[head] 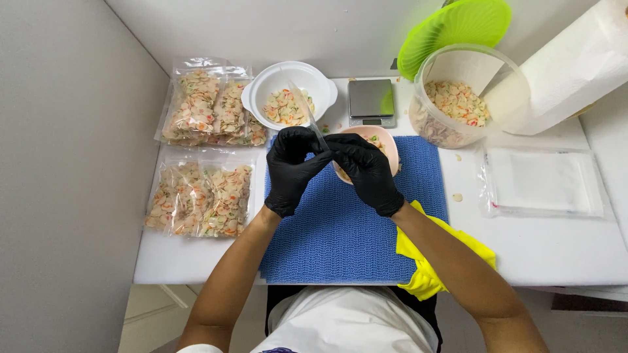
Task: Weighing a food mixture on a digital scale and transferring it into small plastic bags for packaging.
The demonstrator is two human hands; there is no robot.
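Both my hands wear black gloves and meet over the blue mat [340, 229]. My left hand [292, 168] and my right hand [366, 171] together pinch a thin clear plastic bag [307, 112] that sticks up edge-on toward the white bowl [289, 84] of pale shell-shaped chips. Under my right hand sits a small pink bowl [387, 142] with a few chips in it, mostly hidden by the glove.
Filled clear bags of chips lie at the left [209, 111] and lower left [199, 199]. A small scale [371, 101], a large clear tub of chips [458, 98] with green lid [454, 29], paper towel [575, 65], empty bags [540, 182] and a yellow cloth [425, 261] surround the mat.
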